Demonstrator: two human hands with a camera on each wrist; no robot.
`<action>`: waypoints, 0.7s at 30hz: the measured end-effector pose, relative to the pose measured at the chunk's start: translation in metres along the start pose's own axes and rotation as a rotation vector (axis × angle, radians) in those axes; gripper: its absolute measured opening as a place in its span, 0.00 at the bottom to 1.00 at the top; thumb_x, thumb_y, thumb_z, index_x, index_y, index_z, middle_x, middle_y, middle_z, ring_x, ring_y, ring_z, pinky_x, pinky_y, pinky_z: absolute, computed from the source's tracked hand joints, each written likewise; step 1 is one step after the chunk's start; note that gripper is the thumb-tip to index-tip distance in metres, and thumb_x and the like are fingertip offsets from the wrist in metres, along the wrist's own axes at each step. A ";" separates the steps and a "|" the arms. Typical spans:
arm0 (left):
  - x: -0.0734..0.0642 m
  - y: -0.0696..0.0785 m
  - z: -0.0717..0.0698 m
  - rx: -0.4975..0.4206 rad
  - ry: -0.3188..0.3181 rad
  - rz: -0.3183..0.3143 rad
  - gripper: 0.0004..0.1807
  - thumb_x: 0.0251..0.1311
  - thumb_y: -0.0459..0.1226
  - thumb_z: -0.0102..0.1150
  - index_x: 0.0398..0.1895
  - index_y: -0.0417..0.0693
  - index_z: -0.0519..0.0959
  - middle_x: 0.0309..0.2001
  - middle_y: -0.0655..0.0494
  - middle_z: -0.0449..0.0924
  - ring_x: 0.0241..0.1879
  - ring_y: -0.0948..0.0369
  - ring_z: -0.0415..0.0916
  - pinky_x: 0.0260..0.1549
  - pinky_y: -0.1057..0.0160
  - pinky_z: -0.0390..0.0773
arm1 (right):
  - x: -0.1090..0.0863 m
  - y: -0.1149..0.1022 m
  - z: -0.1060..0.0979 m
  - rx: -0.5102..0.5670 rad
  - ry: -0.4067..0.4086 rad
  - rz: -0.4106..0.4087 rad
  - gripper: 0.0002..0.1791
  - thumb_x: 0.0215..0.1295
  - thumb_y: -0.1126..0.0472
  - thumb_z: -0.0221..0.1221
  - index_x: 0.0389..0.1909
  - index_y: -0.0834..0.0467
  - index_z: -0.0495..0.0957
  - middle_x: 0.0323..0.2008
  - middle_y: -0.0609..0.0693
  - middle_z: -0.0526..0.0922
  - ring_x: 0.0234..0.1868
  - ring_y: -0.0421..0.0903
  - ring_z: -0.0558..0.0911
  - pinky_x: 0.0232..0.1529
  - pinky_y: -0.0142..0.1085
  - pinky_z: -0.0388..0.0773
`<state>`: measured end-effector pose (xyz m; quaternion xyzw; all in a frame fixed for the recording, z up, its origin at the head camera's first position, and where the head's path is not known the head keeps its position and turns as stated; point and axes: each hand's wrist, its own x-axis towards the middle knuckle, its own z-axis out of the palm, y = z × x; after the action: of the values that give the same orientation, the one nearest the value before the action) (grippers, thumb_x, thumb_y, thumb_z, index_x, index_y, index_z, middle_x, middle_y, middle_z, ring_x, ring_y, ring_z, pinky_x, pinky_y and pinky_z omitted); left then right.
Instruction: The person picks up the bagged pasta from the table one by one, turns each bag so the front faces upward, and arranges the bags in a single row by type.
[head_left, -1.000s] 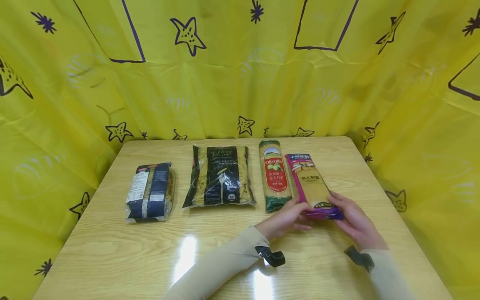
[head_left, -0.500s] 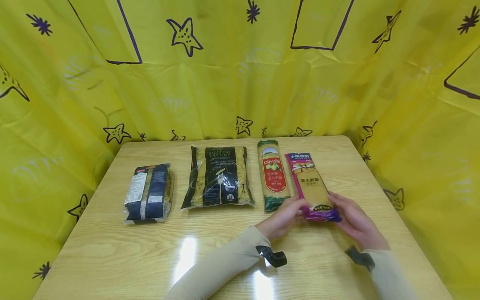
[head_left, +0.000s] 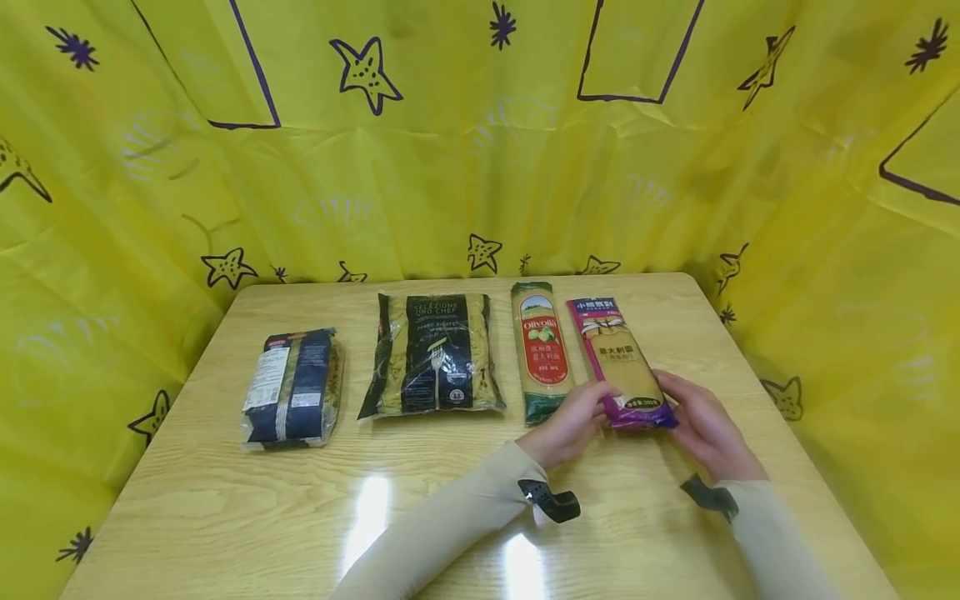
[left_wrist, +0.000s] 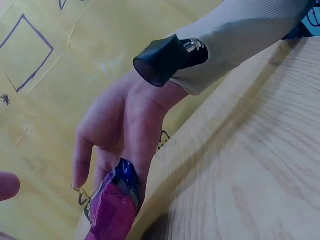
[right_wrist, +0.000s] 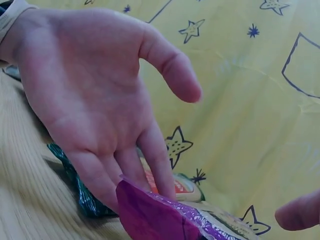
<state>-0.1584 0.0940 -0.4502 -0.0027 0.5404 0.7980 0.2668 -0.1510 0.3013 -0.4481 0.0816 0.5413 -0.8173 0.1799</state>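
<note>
A pink and purple pack of spaghetti (head_left: 621, 354) lies at the right of the table, tilted slightly, with its near end between both hands. At its left edge is my left hand (head_left: 566, 425). The right wrist view shows that left hand (right_wrist: 95, 90) with straight fingers against the pack's purple end (right_wrist: 150, 212) and the thumb raised off it. My right hand (head_left: 705, 429) stands at the right edge of the pack. In the left wrist view, the fingers of this right hand (left_wrist: 135, 120) reach down behind the purple wrapper (left_wrist: 112, 215), partly hidden, with its thumb apart.
Left of the spaghetti stand a green and red Olivoila spaghetti pack (head_left: 545, 354), a black penne bag (head_left: 438, 354) and a navy pasta bag (head_left: 292, 387), in a row on the wooden table (head_left: 247, 517). A yellow patterned curtain (head_left: 420, 183) encloses the table.
The pink and purple spaghetti pack has shifted slightly away from me, toward the back of the table, and both hands have moved with it. The other packs keep their places.
</note>
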 end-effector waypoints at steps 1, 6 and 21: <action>0.001 0.000 0.000 -0.011 0.000 -0.003 0.20 0.71 0.36 0.49 0.57 0.28 0.75 0.49 0.52 0.77 0.48 0.61 0.75 0.63 0.60 0.75 | 0.001 0.000 -0.001 0.002 -0.005 -0.001 0.15 0.83 0.55 0.47 0.60 0.48 0.80 0.53 0.38 0.82 0.54 0.35 0.82 0.56 0.28 0.82; 0.005 0.001 0.001 -0.075 -0.011 -0.006 0.24 0.70 0.37 0.49 0.63 0.28 0.72 0.63 0.39 0.77 0.65 0.51 0.75 0.74 0.54 0.69 | 0.008 0.000 -0.001 0.030 0.000 0.007 0.14 0.82 0.57 0.49 0.56 0.48 0.83 0.56 0.40 0.78 0.55 0.36 0.81 0.57 0.28 0.81; 0.025 0.007 0.001 -0.163 0.021 -0.015 0.30 0.70 0.39 0.48 0.72 0.31 0.65 0.72 0.37 0.70 0.76 0.46 0.65 0.80 0.50 0.57 | 0.031 0.000 0.002 0.104 0.054 0.019 0.13 0.81 0.56 0.50 0.50 0.49 0.84 0.56 0.42 0.73 0.55 0.37 0.78 0.56 0.27 0.80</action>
<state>-0.1826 0.1030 -0.4508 -0.0367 0.4766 0.8371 0.2660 -0.1795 0.2936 -0.4572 0.1178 0.5020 -0.8401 0.1685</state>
